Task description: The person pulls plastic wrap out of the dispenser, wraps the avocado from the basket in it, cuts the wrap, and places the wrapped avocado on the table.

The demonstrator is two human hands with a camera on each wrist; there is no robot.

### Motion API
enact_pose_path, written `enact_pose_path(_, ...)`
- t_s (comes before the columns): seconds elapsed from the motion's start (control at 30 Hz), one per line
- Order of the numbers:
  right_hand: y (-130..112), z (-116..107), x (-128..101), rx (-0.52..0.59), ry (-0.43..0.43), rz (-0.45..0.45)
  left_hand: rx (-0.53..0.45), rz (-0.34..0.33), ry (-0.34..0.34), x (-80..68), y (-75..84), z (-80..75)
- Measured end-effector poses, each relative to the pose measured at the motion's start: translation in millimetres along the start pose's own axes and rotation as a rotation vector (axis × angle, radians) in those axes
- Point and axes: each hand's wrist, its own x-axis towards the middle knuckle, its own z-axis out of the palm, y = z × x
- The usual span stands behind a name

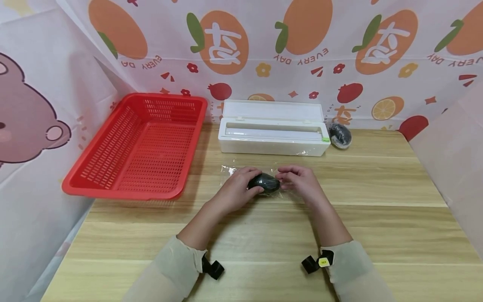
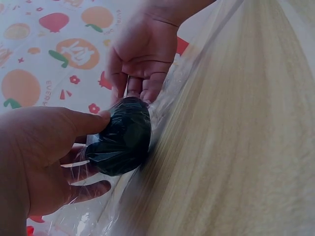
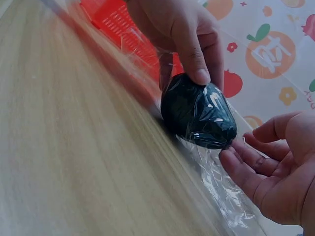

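Observation:
A dark green, egg-shaped thing point(image 1: 267, 183) wrapped in clear cling film lies low over the wooden table. My left hand point(image 1: 238, 187) holds it from the left, thumb on the near side and fingers round the far side. At its right end is my right hand point(image 1: 299, 183), fingers bent, with fingertips point(image 3: 230, 158) gathered at the film where it bunches against the tip. Loose cling film point(image 3: 219, 184) trails past these fingers onto the table. In the left wrist view, more film stretches over the left fingers point(image 2: 91, 191).
A white cling film box point(image 1: 271, 146) with its lid raised stands at the back. Beside its right end sits another dark, film-wrapped thing point(image 1: 341, 136). To the left is a red plastic basket point(image 1: 185, 167) with slotted walls. A fruit-printed cloth point(image 1: 264, 86) hangs behind the table.

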Motion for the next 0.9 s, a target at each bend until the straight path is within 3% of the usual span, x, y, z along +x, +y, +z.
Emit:
enact_pose_path(0.1, -1, 1, -1, -0.096, 0.022, -0.03, 0.001, -0.001, -0.001, -0.3, -0.1, -0.1)
enact_pose_path(0.17, -4, 1, -5, -0.205, 0.053, -0.096, 0.003, -0.002, -0.001, -0.4, 0.1, -0.2)
enact_pose_path(0.27, -12, 5, -13, -0.436, 0.059, -0.278, 0.009, -0.006, -0.004, -0.3, 0.6, -0.4)
enact_pose_path(0.37, -15, 14, -18, -0.641, -0.007, -0.488, 0.007, -0.001, 0.004, -0.2, -0.2, 0.2)
enact_pose_path(0.47, -11, 22, -18, -0.747, -0.081, -0.578, -0.001, 0.004, 0.003, 0.4, -1.7, 0.5)
enact_pose_path(0.6, -6, 25, -16, -0.779, -0.082, -0.576, -0.041, -0.029, 0.008, 0.6, 0.3, -5.3)
enact_pose_path(0.73, -6, 24, -16, -0.769, -0.072, -0.572, -0.19, -0.084, 0.132, -2.7, 9.9, -19.1)
enact_pose_path(0.83, -7, 24, -15, -0.769, -0.072, -0.558, -0.337, -0.063, 0.201, -5.4, 17.4, -26.4)
enact_pose_path(0.9, -7, 23, -14, -0.768, -0.074, -0.55, -0.367, -0.045, 0.185, -5.7, 19.4, -26.3)
